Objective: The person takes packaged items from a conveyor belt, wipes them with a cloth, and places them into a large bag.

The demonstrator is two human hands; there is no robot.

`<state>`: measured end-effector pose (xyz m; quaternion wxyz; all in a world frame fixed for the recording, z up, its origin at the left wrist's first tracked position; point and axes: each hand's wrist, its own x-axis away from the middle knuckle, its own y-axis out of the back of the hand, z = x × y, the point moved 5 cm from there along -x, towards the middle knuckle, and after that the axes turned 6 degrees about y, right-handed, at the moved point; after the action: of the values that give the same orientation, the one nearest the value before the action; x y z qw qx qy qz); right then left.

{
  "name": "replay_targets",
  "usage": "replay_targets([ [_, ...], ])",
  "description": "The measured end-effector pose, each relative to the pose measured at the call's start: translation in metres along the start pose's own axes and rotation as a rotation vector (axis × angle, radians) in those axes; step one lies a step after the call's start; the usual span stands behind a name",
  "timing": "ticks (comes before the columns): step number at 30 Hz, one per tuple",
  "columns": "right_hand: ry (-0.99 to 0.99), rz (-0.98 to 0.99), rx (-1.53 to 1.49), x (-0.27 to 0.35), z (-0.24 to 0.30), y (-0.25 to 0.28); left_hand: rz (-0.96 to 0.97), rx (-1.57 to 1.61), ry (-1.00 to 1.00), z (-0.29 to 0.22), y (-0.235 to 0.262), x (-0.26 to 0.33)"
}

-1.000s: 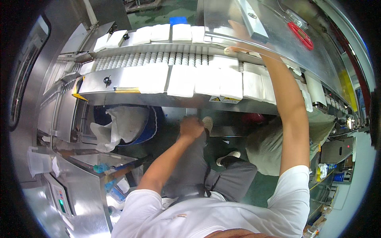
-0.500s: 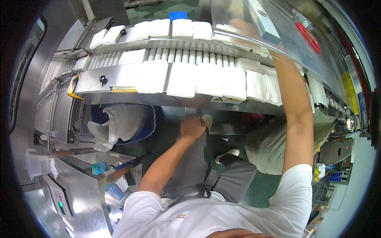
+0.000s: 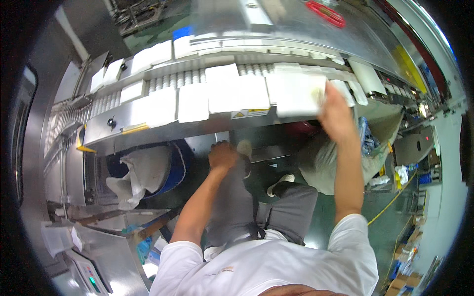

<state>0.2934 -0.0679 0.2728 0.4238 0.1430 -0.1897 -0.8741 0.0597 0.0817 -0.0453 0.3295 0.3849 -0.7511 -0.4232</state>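
Note:
My right hand (image 3: 335, 114) is at the right part of the conveyor's front ledge, closed on the edge of a white folded pad (image 3: 298, 93). Motion smears the pad and the fingertips. More soft white rectangular pads (image 3: 193, 102) lie side by side along the metal ledge (image 3: 173, 129), some overlapping. Below the ledge hangs my left hand (image 3: 222, 156), in front of my leg, its fingers curled in; whether it holds anything is hidden. Behind the ledge runs a bed of white rollers (image 3: 185, 78), and another row of white pads (image 3: 150, 55) stands on its far side.
A clear cover (image 3: 291, 29) with a red ring-shaped thing (image 3: 326, 14) spans the far right. Under the ledge stand a blue bin (image 3: 180, 163) with white sheeting and a large pale sack (image 3: 321, 170). A steel bench with a scale (image 3: 89, 274) is at lower left.
My right hand has come back from under the clear cover toward me, with a white pad in it. My left hand stays low and curled. The view has shifted to the right.

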Motion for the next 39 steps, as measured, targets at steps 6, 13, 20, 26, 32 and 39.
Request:
replay_targets([
  [6,-0.189,0.196,-0.756,0.155,-0.143,-0.05,0.121,0.009,0.045,-0.014,0.01,0.007],
  [13,-0.502,-0.111,-0.87,0.27,-0.29,-0.044,0.058,-0.046,0.003,-0.024,0.016,0.017],
  [20,-0.567,-0.307,-1.084,0.328,-0.367,-0.036,-0.045,-0.09,-0.06,-0.01,0.006,0.018],
  [26,-0.495,-0.452,-1.304,0.336,-0.392,-0.038,-0.05,-0.05,-0.071,0.003,0.0,0.014],
  [32,-0.518,-0.508,-1.339,0.337,-0.402,-0.036,-0.054,-0.05,-0.075,0.001,0.002,0.013],
  [39,-0.558,-0.573,-1.339,0.337,-0.423,-0.042,0.034,0.074,0.025,0.005,0.009,0.013],
])
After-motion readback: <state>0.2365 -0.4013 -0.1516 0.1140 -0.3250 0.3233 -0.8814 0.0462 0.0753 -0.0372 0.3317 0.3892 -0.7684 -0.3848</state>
